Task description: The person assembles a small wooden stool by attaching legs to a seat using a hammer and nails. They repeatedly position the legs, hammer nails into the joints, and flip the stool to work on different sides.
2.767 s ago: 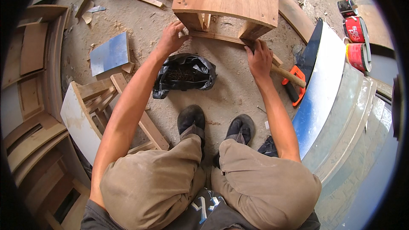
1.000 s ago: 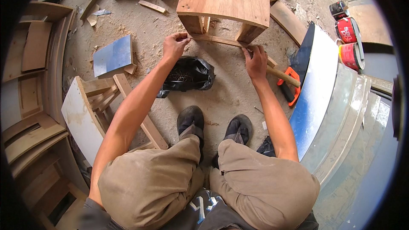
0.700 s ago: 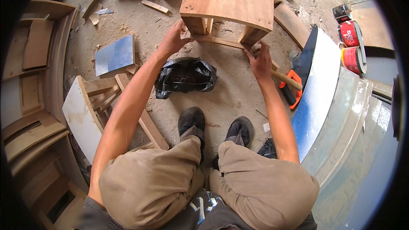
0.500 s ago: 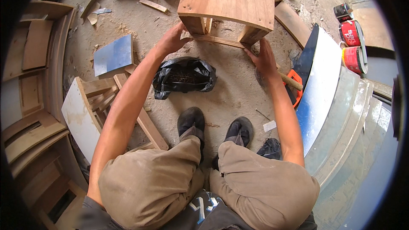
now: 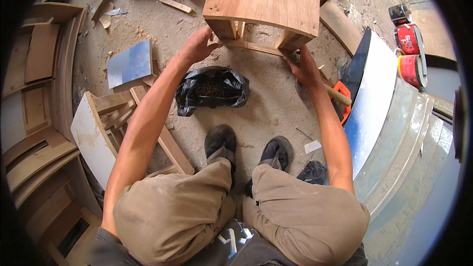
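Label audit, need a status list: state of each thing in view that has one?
Wooden box: near end open.
Left hand: at its near-left corner, thumb spread.
Right hand: at its near-right corner, grip unclear.
Black bag: mouth open, dark bits inside.
Wooden handle: partly behind right forearm.
Orange handle: partly hidden.
Small board: lying, blue-white face up.

One head-worn fisheye view, upright and unmirrored. Camera sits above and behind the hands (image 5: pixel 198 47), facing steeply down at the floor (image 5: pixel 273 93). Knees (image 5: pixel 170 216), rearward of the hands, lie nearer the lens. Straight edges bow toward the rim.
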`<state>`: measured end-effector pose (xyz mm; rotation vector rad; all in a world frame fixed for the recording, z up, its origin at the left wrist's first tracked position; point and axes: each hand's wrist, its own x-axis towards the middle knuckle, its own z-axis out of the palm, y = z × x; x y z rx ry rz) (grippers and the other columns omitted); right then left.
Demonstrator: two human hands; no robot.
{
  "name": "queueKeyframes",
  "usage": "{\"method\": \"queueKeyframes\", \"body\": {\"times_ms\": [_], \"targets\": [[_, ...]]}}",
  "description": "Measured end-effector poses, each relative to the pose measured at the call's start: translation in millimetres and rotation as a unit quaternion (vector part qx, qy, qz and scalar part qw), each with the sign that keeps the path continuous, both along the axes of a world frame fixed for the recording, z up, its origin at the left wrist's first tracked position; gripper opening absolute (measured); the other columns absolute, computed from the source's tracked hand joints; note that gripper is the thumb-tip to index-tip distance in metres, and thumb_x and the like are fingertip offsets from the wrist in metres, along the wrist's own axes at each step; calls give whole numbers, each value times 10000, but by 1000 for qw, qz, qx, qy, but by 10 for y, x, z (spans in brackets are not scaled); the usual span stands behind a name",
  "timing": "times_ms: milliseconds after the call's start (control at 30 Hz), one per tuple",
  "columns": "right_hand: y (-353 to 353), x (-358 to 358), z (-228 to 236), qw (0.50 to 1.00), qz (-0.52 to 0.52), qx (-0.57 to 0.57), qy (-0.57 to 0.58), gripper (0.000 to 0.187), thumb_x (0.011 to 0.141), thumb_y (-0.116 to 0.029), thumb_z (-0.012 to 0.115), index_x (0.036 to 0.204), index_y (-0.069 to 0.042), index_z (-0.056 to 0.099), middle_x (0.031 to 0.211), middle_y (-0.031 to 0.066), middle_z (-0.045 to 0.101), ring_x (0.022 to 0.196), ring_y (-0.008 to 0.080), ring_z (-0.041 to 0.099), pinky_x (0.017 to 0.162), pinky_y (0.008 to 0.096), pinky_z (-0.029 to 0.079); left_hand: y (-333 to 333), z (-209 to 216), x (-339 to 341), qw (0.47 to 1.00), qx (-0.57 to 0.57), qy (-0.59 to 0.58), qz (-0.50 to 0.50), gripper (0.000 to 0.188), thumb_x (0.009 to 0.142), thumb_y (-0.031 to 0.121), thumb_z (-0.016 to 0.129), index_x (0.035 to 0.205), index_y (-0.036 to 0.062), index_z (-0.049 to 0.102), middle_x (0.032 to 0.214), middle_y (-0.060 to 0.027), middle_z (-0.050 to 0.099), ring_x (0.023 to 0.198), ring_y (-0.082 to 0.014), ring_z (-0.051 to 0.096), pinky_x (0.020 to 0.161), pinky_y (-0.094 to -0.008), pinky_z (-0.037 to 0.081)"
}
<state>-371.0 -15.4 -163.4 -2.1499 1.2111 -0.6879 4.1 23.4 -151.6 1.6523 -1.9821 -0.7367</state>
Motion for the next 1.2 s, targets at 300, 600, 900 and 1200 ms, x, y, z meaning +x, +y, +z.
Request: {"method": "queueKeyframes", "body": {"times_ms": [300,600,900,1200], "targets": [[-4,-3,-10,1000,0,-5,-16,593,864,-164,757,1344,-22,440,1211,275,617,1143,447,592,922,494,495,-25,-38,24,999,-35,-10,-16,585,805,158,815,1283,59,492,866,-177,593,789,-350,577,708,-441,485],[-8,5,-1,999,17,-35,-35,573,864,-135,747,1336,-29,439,1179,277,623,1124,465,593,882,508,506,-7,-99,24,999,-36,-20,-2,590,793,128,816,1288,65,501,839,-173,589,753,-349,561,674,-449,466],[2,7,-26,1000,-3,11,-23,591,868,-149,749,1347,-36,422,1208,290,609,1159,462,577,915,502,497,-29,-5,-3,1000,-23,-13,-10,442,842,173,794,1187,13,570,899,-164,610,749,-299,554,670,-401,485],[10,11,-9,999,11,-9,-39,545,881,-122,723,1333,-23,435,1233,286,600,1176,450,573,933,492,494,2,74,-39,1000,20,-22,6,642,798,112,794,1359,71,483,1205,-236,645,1164,-444,572,948,-487,486]]}}
